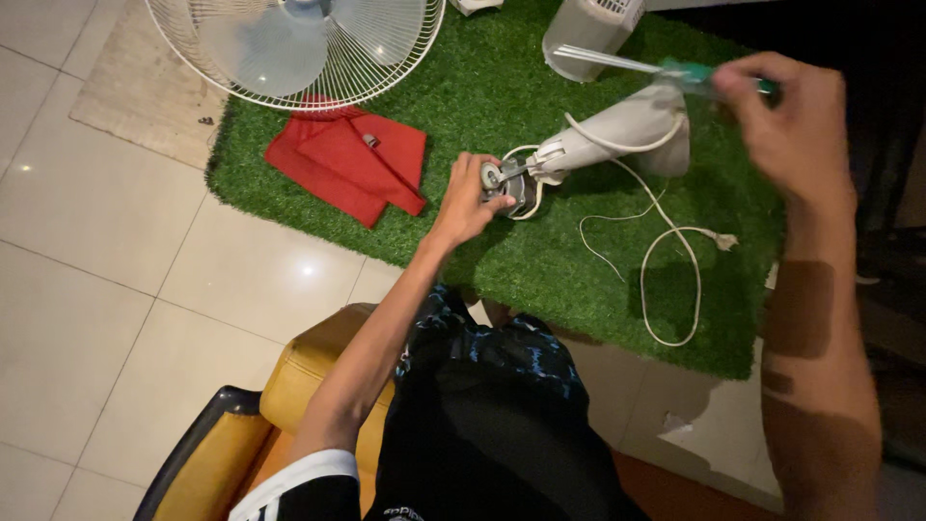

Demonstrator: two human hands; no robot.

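My left hand [470, 198] grips the bare metal fan motor [507, 183] at the end of a white fan neck [617, 130] that lies on the green artificial turf mat [502, 87]. My right hand [791, 121] is raised at the upper right, closed on a screwdriver with a green handle [690, 74]; its shaft points left above the fan neck. A white power cord [670, 260] with a plug trails across the mat.
A white fan grille with blades [294, 43] lies at the top left, next to a red folded cloth [347, 159] with a small part on it. A white fan housing piece [588, 29] stands at the top. I sit on a yellow stool [289, 386].
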